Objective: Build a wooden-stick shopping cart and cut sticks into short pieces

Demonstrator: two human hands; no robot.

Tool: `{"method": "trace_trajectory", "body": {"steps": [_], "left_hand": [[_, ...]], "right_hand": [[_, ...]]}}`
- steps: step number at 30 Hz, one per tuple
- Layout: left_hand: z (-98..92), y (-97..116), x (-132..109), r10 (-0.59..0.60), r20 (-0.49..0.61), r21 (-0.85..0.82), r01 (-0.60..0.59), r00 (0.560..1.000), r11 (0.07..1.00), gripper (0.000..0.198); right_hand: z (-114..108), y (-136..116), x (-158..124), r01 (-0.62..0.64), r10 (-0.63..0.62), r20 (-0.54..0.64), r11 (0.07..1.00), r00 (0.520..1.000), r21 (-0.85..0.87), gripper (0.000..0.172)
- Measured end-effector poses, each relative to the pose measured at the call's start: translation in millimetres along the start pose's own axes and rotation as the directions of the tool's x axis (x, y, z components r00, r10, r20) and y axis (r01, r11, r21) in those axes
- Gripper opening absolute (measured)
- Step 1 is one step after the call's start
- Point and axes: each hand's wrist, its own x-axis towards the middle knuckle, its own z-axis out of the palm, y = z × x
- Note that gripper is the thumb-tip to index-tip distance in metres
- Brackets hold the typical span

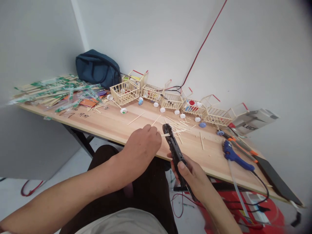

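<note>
My left hand [143,146] is closed, its fingers pinched round a thin wooden stick [165,135]. The stick's free end lies at the jaws of black pliers [175,149], just right of the fingers. My right hand [192,172] is wrapped round the handles of these pliers, head pointing up and away from me. A second stick [156,120] pokes up beside my left fingertips; whether that hand holds it too I cannot tell. Several cut stick pieces [180,125] are scattered on the wooden table [112,118] beyond the pliers.
Several small stick-built carts [125,94] with bottle-cap wheels line the back. At left lie wrapped chopsticks [53,92] and a blue bag [97,68]. To the right are a blue glue gun [235,156], orange-handled pliers [241,146], a dark tablet-like slab [278,178] and a box [255,122].
</note>
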Motion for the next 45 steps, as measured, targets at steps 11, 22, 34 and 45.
{"method": "trace_trajectory", "body": {"steps": [11, 22, 34, 45], "left_hand": [[6.2, 9, 24, 0.018, 0.017, 0.053, -0.019, 1.000, 0.998, 0.017], [21.2, 5, 76, -0.053, -0.072, 0.037, 0.056, 0.996, 0.998, 0.022], [57.8, -5, 94, -0.126, -0.161, -0.026, 0.123, 0.979, 0.992, 0.025], [72.5, -10, 95, -0.088, -0.180, -0.045, 0.081, 0.980, 0.996, 0.023]], "right_hand": [[-10, 2, 13, -0.042, 0.012, -0.114, 0.963, 0.993, -0.265, 0.043], [-40, -7, 61, -0.016, -0.018, -0.077, 0.908, 0.997, -0.418, 0.035], [-44, 3, 87, -0.231, 0.205, -0.123, 0.937, 0.971, -0.263, 0.056], [-48, 7, 88, -0.278, 0.232, -0.184, 0.915, 0.955, -0.293, 0.058]]}}
